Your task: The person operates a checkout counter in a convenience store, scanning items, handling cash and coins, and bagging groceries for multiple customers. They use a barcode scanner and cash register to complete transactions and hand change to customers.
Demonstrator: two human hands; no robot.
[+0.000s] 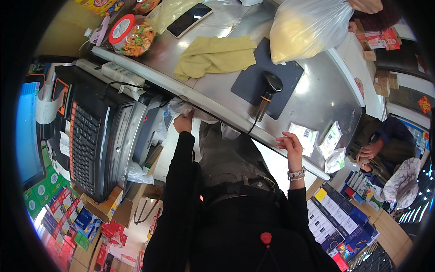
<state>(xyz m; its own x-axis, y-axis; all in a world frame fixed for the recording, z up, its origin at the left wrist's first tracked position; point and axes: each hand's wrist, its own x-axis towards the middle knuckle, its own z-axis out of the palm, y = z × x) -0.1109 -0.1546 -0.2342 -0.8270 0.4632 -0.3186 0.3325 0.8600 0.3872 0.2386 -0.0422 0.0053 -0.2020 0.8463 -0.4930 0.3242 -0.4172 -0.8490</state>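
My left hand [183, 122] is below the counter's front edge, its fingers closed on thin white plastic bags [180, 106] that hang there. My right hand [291, 145] is raised at the counter edge, fingers loosely apart and holding nothing. Just beyond it lie several small white-and-green plastic packets [302, 137] on the metal counter [214, 90]. A black handheld barcode scanner [266, 97] stands on a dark mat [248, 83], its cable running over the front edge. To its left is a crumpled yellow-green cloth [217, 56].
A person's hand [367, 5] is at a translucent bag [306, 30] with yellow contents over the counter. A smartphone [189, 20] and a red-lidded candy jar [132, 35] stand farther back. At left are a keyboard [83, 149] and monitor [30, 129]. Another person [384, 146] is at right.
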